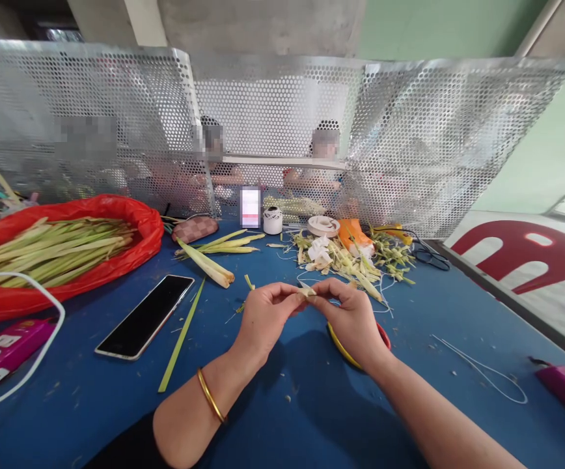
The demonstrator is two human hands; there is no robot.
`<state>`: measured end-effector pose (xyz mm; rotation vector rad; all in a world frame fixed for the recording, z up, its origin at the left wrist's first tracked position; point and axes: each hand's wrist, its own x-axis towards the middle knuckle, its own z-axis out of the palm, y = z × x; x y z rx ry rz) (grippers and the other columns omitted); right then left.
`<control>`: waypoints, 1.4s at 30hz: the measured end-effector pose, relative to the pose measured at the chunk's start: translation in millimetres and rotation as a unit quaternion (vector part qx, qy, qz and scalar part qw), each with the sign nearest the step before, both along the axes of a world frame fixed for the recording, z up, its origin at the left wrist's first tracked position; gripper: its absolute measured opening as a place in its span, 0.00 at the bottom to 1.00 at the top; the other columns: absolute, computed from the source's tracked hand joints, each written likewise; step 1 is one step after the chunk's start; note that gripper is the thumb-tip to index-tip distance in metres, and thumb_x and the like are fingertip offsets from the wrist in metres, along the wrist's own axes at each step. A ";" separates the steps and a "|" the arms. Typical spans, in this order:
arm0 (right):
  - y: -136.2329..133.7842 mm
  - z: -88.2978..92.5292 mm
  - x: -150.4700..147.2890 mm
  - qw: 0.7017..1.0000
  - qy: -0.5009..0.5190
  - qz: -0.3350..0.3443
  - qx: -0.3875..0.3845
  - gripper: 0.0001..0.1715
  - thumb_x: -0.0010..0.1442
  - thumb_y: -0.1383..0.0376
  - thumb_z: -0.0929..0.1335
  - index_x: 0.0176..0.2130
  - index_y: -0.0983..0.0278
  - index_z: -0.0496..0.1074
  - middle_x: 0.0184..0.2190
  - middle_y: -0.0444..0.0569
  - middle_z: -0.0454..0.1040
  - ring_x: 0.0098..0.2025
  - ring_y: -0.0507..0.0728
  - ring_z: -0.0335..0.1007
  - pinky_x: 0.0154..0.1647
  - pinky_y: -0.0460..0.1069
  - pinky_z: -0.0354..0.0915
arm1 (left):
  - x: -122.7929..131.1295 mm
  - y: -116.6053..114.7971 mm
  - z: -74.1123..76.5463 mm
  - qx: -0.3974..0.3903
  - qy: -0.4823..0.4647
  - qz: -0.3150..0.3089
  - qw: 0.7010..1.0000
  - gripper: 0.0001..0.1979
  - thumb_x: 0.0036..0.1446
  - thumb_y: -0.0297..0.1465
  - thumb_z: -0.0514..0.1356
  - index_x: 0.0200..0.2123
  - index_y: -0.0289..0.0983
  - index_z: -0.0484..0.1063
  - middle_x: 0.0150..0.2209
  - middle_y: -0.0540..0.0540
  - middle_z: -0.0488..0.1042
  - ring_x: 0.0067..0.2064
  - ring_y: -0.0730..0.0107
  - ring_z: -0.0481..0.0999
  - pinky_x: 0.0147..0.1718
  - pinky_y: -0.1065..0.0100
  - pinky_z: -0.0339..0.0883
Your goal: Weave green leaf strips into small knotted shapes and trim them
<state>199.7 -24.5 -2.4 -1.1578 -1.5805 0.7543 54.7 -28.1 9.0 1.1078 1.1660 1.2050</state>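
Both hands meet at the middle of the blue table, fingertips pinched on a small pale leaf strip [306, 291] that looks folded. My left hand [269, 317] grips its left side, a gold bangle [210, 395] on that wrist. The right side is pinched by my right hand [353, 320]. Fingers partly cover the strip, so its full shape is hidden. Beneath my right hand lies a round red and yellow object [341, 346], mostly covered. Left of my left hand, a long green leaf strip [182, 335] rests on the table.
A red bag [150, 225] of leaf strips stands at left, near a black-screened phone [146, 316] and purple power strip [12, 355]. Leaf scraps [345, 267], a tape roll [323, 225] and white jar [273, 221] lie at the back. Perforated metal panels [277, 104] separate people beyond.
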 end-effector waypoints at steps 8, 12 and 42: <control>3.8 -2.1 1.3 0.998 0.019 0.008 -0.054 0.07 0.55 0.64 0.68 0.28 0.63 0.74 0.26 0.44 0.75 0.30 0.54 0.67 0.32 0.48 0.61 | -4.8 2.3 -8.1 0.095 0.143 -0.009 0.985 0.06 0.49 0.35 0.64 0.29 0.38 0.78 0.29 0.47 0.80 0.34 0.63 0.78 0.34 0.68 0.69; 4.3 -6.6 -0.5 0.996 0.068 0.036 -0.039 0.05 0.56 0.64 0.68 0.30 0.63 0.74 0.28 0.45 0.75 0.32 0.55 0.68 0.36 0.48 0.63 | -3.5 1.4 -5.1 0.057 0.104 -0.001 0.993 0.05 0.48 0.33 0.64 0.26 0.38 0.77 0.27 0.47 0.79 0.33 0.64 0.78 0.35 0.68 0.69; 2.2 -1.4 -0.3 0.996 -0.068 -0.028 -0.047 0.13 0.58 0.61 0.65 0.26 0.63 0.74 0.22 0.44 0.73 0.27 0.54 0.67 0.29 0.47 0.59 | 2.8 0.2 -12.2 0.047 0.050 0.034 0.997 0.05 0.46 0.33 0.65 0.28 0.38 0.79 0.27 0.48 0.80 0.32 0.65 0.79 0.35 0.68 0.72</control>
